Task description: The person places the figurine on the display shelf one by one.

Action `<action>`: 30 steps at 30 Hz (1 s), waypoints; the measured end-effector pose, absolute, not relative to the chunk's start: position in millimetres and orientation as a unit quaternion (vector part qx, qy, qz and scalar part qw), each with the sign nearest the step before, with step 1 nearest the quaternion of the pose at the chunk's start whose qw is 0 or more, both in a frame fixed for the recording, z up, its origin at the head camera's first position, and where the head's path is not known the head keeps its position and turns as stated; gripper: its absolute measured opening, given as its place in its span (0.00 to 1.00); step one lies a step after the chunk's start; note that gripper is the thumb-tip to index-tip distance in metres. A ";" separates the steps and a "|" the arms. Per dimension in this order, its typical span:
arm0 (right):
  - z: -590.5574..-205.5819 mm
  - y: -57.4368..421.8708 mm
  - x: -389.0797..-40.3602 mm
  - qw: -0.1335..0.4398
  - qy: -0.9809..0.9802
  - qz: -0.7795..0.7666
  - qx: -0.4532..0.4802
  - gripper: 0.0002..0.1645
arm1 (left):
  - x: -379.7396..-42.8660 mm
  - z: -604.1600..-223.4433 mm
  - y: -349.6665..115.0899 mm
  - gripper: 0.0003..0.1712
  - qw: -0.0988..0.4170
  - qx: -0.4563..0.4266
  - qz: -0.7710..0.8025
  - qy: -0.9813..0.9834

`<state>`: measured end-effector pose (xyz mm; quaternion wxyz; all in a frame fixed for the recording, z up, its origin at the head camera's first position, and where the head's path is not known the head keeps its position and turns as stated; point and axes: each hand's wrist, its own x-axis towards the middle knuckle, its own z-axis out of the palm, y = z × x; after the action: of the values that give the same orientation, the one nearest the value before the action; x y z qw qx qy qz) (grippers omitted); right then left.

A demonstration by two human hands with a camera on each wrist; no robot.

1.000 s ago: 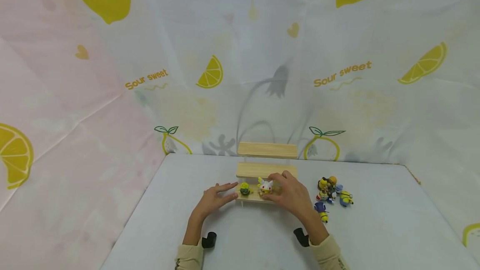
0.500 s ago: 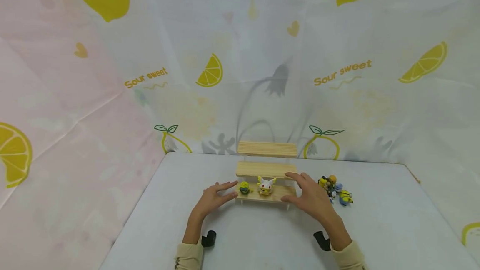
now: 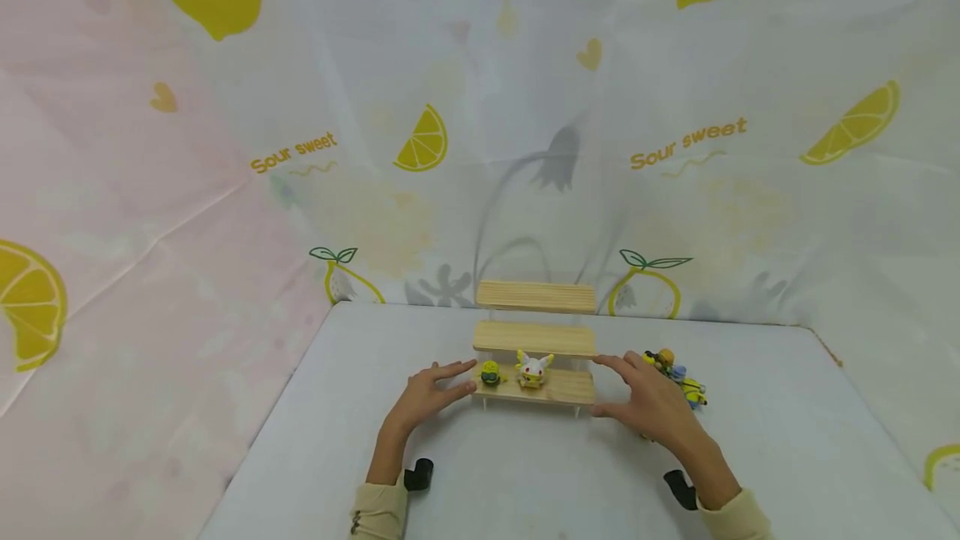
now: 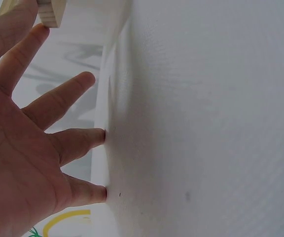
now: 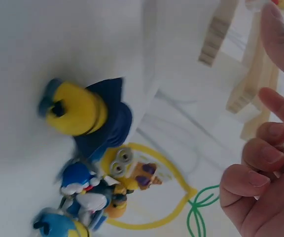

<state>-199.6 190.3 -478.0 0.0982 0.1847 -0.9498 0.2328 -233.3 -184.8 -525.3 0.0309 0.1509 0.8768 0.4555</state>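
Note:
A three-tier wooden display shelf [image 3: 566, 388] stands at the middle of the table. On its lowest board sit a small yellow-and-green figurine [image 3: 491, 372] at the left and a white-eared yellow figurine [image 3: 533, 370] beside it. My left hand [image 3: 427, 398] is at the shelf's left end; in the left wrist view its index fingertip touches the wooden board [image 4: 52, 12], with the other fingers spread. My right hand [image 3: 660, 398], holding nothing, hovers off the shelf's right end, thumb and index finger apart. It partly hides a group of figurines [image 3: 663, 359].
In the right wrist view, a yellow figurine with a dark blue cape [image 5: 78, 108] lies apart from a cluster including a blue-and-white figurine [image 5: 76, 177] and a one with goggles [image 5: 122, 160]. A lemon-print cloth [image 3: 420, 215] hangs behind the table.
My right hand has let go of the white-eared figurine and moved right, away from the shelf. The figurine stays on the lowest board. My left hand has stayed in place.

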 end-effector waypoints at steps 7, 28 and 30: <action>-484.4 211.4 -192.6 0.145 -0.937 0.225 0.223 0.41 | -234.8 -526.1 -184.0 0.28 0.034 0.147 0.455 0.878; -508.2 243.3 -177.7 0.050 -0.968 0.171 0.174 0.44 | -233.5 -526.2 -184.9 0.27 0.029 0.148 0.455 0.877; -509.2 244.9 -177.1 0.039 -0.970 0.166 0.170 0.43 | -233.4 -526.5 -185.1 0.27 0.031 0.146 0.458 0.876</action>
<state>-177.1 244.9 -509.2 0.0388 0.1704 -0.9705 0.1662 -233.4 -185.1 -526.5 0.0310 0.1459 0.8765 0.4577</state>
